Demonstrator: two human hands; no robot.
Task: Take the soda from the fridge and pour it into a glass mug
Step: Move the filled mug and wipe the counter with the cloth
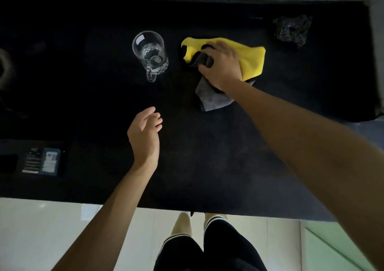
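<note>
1. Countertop [207,156]: black, spans the whole view.
2. Cloth [252,59]: yellow over grey, bunched, lying to the right of the mug and apart from it.
3. Right hand [221,66]: on the cloth, fingers curled into its grey fold, gripping it.
4. Left hand [144,133]: above the counter nearer the person, fingers loosely curled, holding nothing.
5. Glass mug [150,52]: upright, handle towards the person, roughly a third full of clear liquid [152,55] (probably the soda).
6. Crumpled dark bag [292,30]: far right corner.
7. Labelled packet [41,160]: left edge.

Status: no bottle, can or fridge in view. Pouring looks done; what is left appears to be wiping up.
</note>
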